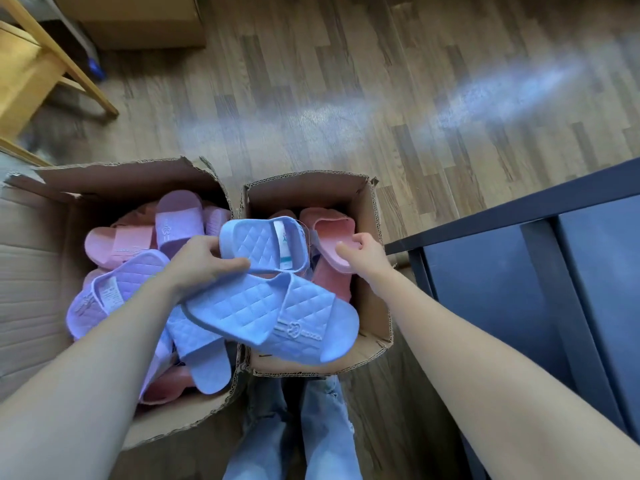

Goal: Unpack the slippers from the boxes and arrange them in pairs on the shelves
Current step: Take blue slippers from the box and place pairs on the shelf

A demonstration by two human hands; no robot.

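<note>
Forearms (86, 375), blue slippers (270, 313) held, cardboard boxes (304, 178), wood-plank floor (381, 98), dark shelf (519, 207)

Two blue slippers (273, 306) are gripped by the left hand (201, 261) above the smaller cardboard box (311, 192); a pink slipper (330, 237) inside is overhung by the right hand (363, 251).

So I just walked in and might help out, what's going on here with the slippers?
A person is unpacking slippers from two cardboard boxes. The left hand holds two blue slippers above the left box, piled with pink and purple ones, and the right box. The right hand reaches onto a pink slipper in that box; a firm grip isn't clear. A dark shelf stands to the right.
</note>
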